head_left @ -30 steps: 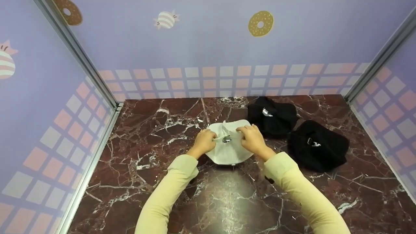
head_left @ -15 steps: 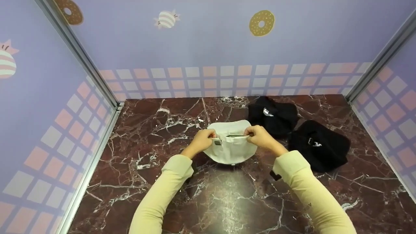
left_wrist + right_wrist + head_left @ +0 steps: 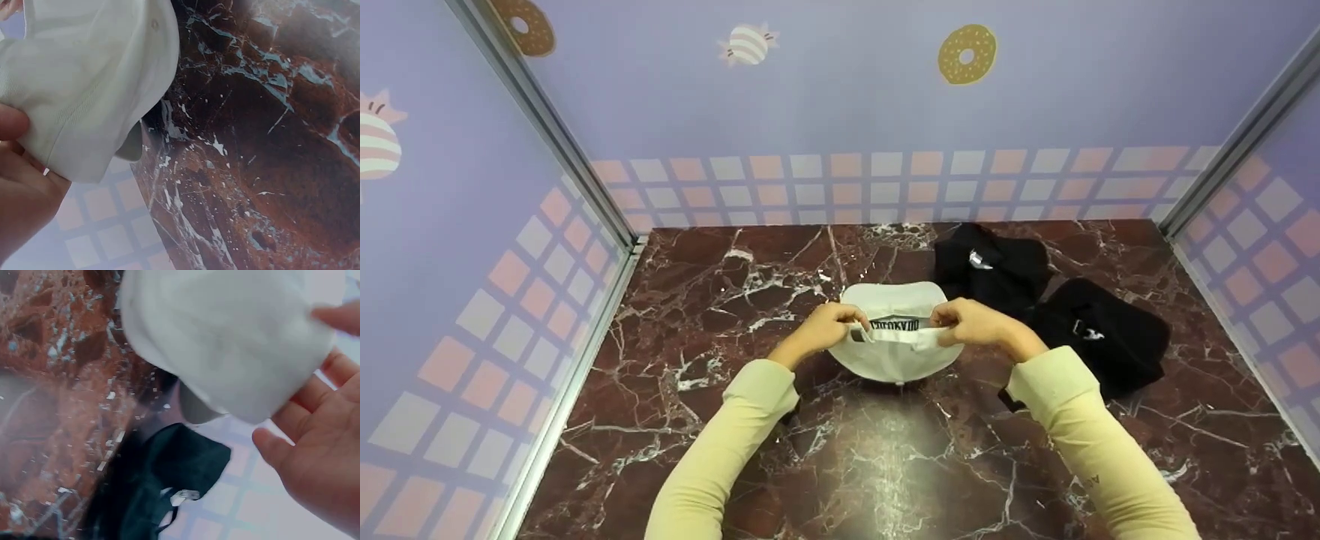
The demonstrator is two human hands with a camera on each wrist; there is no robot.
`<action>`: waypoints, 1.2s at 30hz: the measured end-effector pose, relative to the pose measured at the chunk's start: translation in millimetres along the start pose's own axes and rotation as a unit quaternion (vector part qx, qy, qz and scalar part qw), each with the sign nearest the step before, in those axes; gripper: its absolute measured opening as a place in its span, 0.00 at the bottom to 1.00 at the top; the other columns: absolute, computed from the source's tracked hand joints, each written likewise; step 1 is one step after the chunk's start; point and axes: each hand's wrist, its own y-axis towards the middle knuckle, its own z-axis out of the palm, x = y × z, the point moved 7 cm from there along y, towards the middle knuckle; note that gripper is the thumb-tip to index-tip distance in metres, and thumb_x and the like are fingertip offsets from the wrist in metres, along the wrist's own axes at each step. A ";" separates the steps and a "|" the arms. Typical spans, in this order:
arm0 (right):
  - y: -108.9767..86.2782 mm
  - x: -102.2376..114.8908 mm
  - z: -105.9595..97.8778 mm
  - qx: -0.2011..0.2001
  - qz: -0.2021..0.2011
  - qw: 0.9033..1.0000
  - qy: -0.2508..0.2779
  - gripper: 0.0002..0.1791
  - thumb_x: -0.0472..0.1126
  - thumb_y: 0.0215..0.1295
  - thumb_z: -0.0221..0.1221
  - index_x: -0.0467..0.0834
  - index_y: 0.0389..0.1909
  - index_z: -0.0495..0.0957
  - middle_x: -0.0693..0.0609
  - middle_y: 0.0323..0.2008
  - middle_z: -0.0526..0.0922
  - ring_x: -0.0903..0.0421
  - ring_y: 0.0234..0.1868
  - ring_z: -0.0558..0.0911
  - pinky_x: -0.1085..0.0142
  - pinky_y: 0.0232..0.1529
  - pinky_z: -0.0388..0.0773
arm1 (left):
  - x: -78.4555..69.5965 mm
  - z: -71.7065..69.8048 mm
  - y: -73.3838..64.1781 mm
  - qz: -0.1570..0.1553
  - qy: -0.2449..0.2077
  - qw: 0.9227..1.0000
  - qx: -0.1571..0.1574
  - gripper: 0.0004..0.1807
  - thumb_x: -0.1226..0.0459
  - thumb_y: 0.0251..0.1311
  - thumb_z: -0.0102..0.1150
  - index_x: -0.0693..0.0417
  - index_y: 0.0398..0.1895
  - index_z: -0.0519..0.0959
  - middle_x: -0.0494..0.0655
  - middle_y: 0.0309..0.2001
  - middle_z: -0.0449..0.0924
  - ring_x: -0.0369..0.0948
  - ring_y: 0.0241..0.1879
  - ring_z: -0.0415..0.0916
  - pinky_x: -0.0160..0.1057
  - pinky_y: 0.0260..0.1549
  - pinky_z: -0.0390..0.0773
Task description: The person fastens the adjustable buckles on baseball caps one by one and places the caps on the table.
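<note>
A white baseball cap [image 3: 898,364] is held over the marble-patterned tabletop, its brim [image 3: 891,295] at the far side and its rounded crown facing me. At the cap's left edge, my left hand [image 3: 832,324] pinches the rim between thumb and fingers. My right hand [image 3: 979,322] grips the opposite edge, the thumb outside and the fingers within. Dark lettering [image 3: 894,325] shows inside the opening. In the left wrist view the white fabric [image 3: 84,84] lies between thumb and fingers. The right wrist view has the crown [image 3: 225,343] beside the right hand's thumb.
Two black caps [image 3: 997,277] [image 3: 1110,352] with silvery buckles lie on the tabletop [image 3: 720,360] to the right, the nearer one close to my right forearm. Purple patterned walls [image 3: 840,97] enclose the back and both sides.
Both hands have moved apart, from the middle of the cap to its two side edges. The cap's opening has spread wider, and the lettering inside has come into view.
</note>
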 end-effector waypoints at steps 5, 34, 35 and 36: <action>-1.1 19.8 7.5 0.017 -0.001 0.999 -0.037 0.11 0.42 0.46 0.62 0.43 0.31 0.77 0.52 0.25 0.79 0.61 0.25 0.72 0.69 0.28 0.69 | -10.0 5.9 -3.9 -0.002 -0.017 0.999 0.039 0.10 0.71 0.52 0.48 0.57 0.29 0.81 0.50 0.25 0.80 0.33 0.20 0.69 0.27 0.23 0.67; 1.7 29.4 18.2 0.076 -0.003 0.963 0.260 0.20 0.23 0.43 0.49 0.26 0.43 0.69 0.52 0.25 0.72 0.62 0.26 0.72 0.72 0.27 0.71 | -18.9 6.7 -14.1 0.004 -0.073 0.992 0.106 0.09 0.72 0.50 0.49 0.67 0.34 0.75 0.48 0.24 0.74 0.40 0.24 0.67 0.28 0.24 0.65; 0.9 27.9 17.2 0.077 -0.006 0.960 0.271 0.21 0.23 0.42 0.49 0.26 0.43 0.68 0.52 0.25 0.72 0.62 0.26 0.71 0.72 0.27 0.71 | -22.9 4.8 -16.0 0.008 -0.074 0.992 0.107 0.10 0.73 0.49 0.49 0.67 0.36 0.75 0.51 0.25 0.74 0.40 0.25 0.67 0.27 0.24 0.65; 0.2 26.6 16.4 0.078 -0.011 0.957 0.280 0.22 0.23 0.41 0.48 0.27 0.44 0.68 0.52 0.25 0.72 0.62 0.26 0.71 0.72 0.28 0.70 | -22.9 4.5 -16.1 0.010 -0.075 0.991 0.108 0.11 0.73 0.49 0.49 0.68 0.37 0.74 0.52 0.25 0.74 0.40 0.25 0.68 0.28 0.24 0.66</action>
